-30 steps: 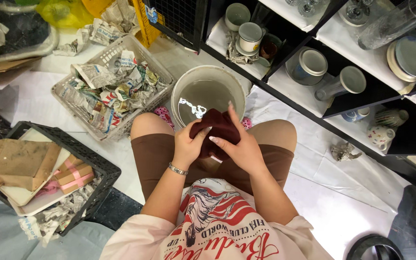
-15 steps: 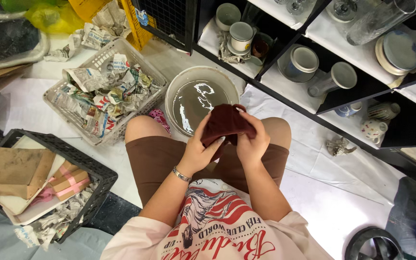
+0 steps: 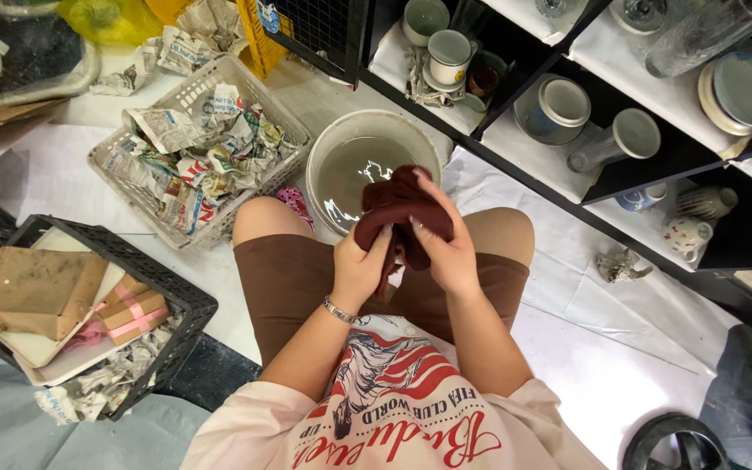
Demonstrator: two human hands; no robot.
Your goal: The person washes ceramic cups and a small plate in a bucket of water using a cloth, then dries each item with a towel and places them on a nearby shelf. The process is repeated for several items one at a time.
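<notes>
I sit with both knees apart, looking down. A dark red cloth (image 3: 396,207) is bunched between my hands above my lap. My left hand (image 3: 358,265) grips its lower left part. My right hand (image 3: 444,245) clasps it from the right, fingers spread over the top. Just beyond the cloth stands a white bucket (image 3: 327,148) of murky grey water, between my knees and the shelves.
A white basket (image 3: 124,139) of crumpled newspaper sits left of the bucket. A black crate (image 3: 186,305) with cardboard boxes lies at the near left. Black shelves (image 3: 567,187) with cups, jars and plates run along the right. A small figurine (image 3: 620,265) lies on the white floor sheet.
Both hands have kept kneading the cloth, shifting grip; the cloth rose slightly toward the bucket, then bunched up more tightly. The water surface ripples.
</notes>
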